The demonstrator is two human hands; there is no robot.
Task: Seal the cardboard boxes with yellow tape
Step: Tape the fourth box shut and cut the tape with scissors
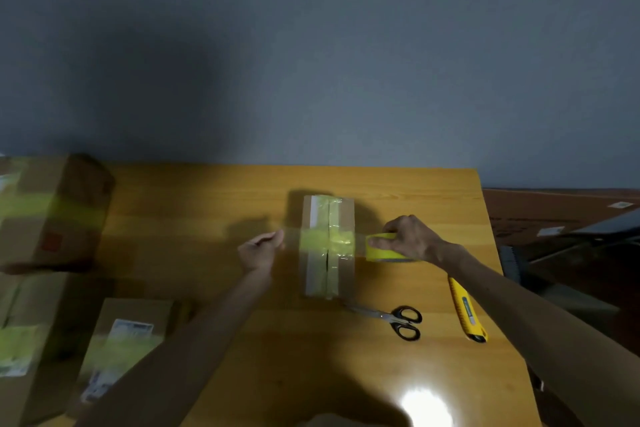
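Note:
A small cardboard box [341, 274] lies mid-table with a yellow tape strip along its centre seam. My right hand [410, 237] grips the yellow tape roll [381, 250] just right of the box. A translucent yellow strip [325, 242] stretches from the roll across the box top to my left hand [261, 248], which pinches the strip's free end just left of the box.
Black-handled scissors [394, 319] and a yellow utility knife [465, 308] lie on the wooden table [214, 204] near the box. Taped cardboard boxes stand at the left: a large one [48, 211], one below it [20, 340] and another with a label [128, 336].

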